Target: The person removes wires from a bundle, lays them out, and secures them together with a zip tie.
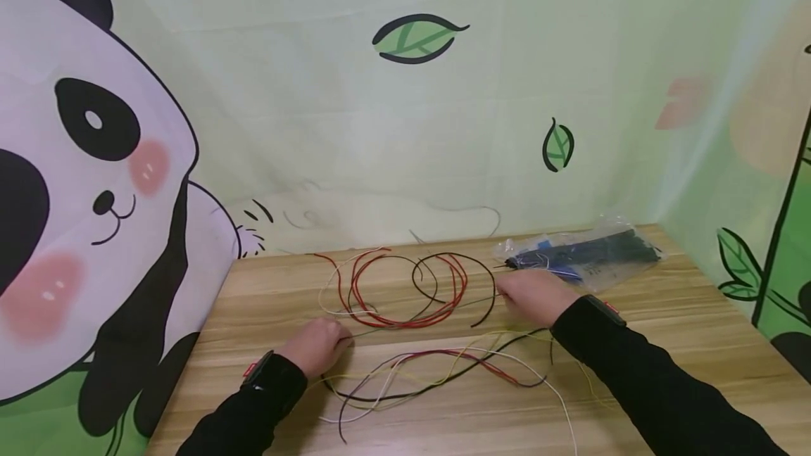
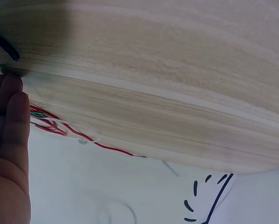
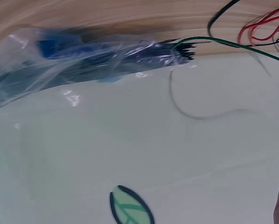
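Note:
A thin green wire [image 3: 233,43] runs between the two hands over the wooden table [image 1: 253,301]. My left hand [image 1: 317,345] pinches one stretch of it at the fingertips, low over the table at left. Farther right, my right hand [image 1: 537,295] pinches it too, and a free end arches past that hand in the right wrist view. Behind the green wire lies a loose red wire coil [image 1: 352,283] with a black wire [image 1: 493,294] looped over its right side. Nearer the front, a loose group of black, yellow, red and white wires [image 1: 557,393] spreads between the forearms.
A clear plastic bag [image 1: 589,259] of dark thin strips, with blue patches, lies at the back right, just beyond the right hand. A printed cloth backdrop [image 1: 304,90] rises behind the table's back edge.

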`<action>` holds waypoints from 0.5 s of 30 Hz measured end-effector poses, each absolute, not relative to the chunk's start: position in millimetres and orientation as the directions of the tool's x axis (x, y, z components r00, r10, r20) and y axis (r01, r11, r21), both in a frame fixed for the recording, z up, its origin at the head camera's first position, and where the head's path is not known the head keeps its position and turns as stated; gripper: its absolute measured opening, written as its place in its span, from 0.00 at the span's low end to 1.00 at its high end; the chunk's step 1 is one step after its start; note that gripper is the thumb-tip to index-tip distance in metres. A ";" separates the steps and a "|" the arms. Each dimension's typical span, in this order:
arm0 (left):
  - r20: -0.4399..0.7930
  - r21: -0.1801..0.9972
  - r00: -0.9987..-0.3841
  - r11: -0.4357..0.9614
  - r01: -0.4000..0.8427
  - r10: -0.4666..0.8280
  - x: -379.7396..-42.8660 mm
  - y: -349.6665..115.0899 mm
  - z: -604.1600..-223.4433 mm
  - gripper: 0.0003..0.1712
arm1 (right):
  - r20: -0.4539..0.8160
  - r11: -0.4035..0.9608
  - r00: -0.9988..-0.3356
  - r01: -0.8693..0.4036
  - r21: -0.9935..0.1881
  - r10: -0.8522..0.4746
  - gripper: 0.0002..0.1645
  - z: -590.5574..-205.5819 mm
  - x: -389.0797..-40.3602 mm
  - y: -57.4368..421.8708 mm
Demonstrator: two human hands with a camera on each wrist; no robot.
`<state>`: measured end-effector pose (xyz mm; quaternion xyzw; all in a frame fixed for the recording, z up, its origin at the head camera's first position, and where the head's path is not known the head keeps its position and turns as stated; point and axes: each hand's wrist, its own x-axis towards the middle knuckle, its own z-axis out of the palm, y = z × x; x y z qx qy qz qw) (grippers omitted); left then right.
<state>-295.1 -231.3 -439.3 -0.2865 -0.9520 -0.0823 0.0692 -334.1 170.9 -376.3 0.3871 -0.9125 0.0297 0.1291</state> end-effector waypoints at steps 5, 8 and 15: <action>0.175 0.116 -0.835 0.831 0.544 0.522 -295.8 -231.9 -440.1 0.05 | 0.284 0.726 -0.689 -0.687 0.039 -0.667 0.14 -372.4 -328.0 193.3; 0.182 0.114 -0.832 0.829 0.548 0.525 -295.9 -233.1 -441.7 0.05 | 0.281 0.742 -0.711 -0.670 0.006 -0.644 0.15 -369.5 -322.9 207.8; 0.200 0.143 -0.835 0.828 0.543 0.513 -296.0 -240.2 -446.1 0.05 | 0.310 0.772 -0.745 -0.634 -0.051 -0.591 0.16 -361.7 -309.8 245.4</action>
